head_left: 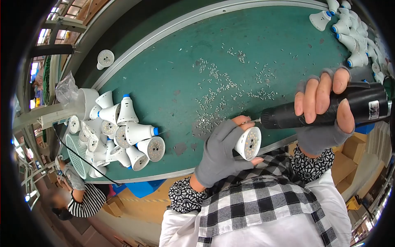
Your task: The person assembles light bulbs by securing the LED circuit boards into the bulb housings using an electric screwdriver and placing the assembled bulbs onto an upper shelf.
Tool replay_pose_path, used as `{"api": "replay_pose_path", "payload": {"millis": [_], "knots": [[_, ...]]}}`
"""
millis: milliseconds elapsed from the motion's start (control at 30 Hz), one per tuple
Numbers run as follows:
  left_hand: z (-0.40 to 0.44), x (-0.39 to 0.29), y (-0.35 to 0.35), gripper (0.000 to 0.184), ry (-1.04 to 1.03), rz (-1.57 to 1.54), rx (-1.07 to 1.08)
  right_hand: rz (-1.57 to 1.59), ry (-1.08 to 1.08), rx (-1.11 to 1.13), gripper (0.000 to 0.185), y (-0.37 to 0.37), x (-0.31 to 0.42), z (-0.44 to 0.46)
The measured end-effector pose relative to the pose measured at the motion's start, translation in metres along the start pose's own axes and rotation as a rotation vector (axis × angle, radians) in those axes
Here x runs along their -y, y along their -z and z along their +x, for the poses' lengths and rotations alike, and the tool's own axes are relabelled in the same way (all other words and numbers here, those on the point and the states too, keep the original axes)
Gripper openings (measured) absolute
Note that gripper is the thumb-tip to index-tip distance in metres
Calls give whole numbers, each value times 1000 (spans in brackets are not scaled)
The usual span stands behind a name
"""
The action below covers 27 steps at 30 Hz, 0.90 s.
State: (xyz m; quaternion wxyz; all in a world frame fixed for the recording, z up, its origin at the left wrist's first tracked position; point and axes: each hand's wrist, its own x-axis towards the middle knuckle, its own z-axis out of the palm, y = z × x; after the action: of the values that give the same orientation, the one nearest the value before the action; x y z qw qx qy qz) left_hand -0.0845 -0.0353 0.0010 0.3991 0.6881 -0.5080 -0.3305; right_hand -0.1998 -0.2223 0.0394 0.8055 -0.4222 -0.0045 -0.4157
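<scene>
Driver in right hand, left cupping bulb

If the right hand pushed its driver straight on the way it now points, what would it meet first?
Probably the left hand, at its fingertips beside the white lamp; the tip of the black driver looks close to them, though depth is unclear.

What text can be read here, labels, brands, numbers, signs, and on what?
None legible.
White label on the black driver: marks too small to read.
Round face of the lamp in the left hand: dark marks, too small to tell if text.
</scene>
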Motion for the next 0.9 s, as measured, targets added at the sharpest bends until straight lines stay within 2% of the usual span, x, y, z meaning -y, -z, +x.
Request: {"api": "replay_pose_path", "payload": {"millis": [67, 233, 333, 367, 467, 633, 733, 900], "knots": [[2, -1, 2, 70, -10, -17, -6, 6, -23, 57, 19, 3, 1, 4], [0, 0, 6, 69, -35, -6, -139, 66, 69, -225, 22, 1, 9, 4], [-10, 3, 4, 78, 304, -339, -36, 114, 87, -312, 22, -5, 17, -3], [-11, 3, 2, 81, 283, -374, -55, 114, 81, -290, 22, -8, 20, -6], [-11, 2, 0, 75, 301, -448, -49, 107, 84, -257, 19, -29, 20, -14], [-12, 3, -3, 75, 294, -459, -25, 22, 27, -170, 20, -39, 16, -21], [-12, 1, -1, 75, 297, -469, -26, 18, 61, -213, 21, -45, 13, -21], [-13, -1, 1, 74, 303, -470, -45, 118, -1, -124, 22, -46, 15, -20]]}}
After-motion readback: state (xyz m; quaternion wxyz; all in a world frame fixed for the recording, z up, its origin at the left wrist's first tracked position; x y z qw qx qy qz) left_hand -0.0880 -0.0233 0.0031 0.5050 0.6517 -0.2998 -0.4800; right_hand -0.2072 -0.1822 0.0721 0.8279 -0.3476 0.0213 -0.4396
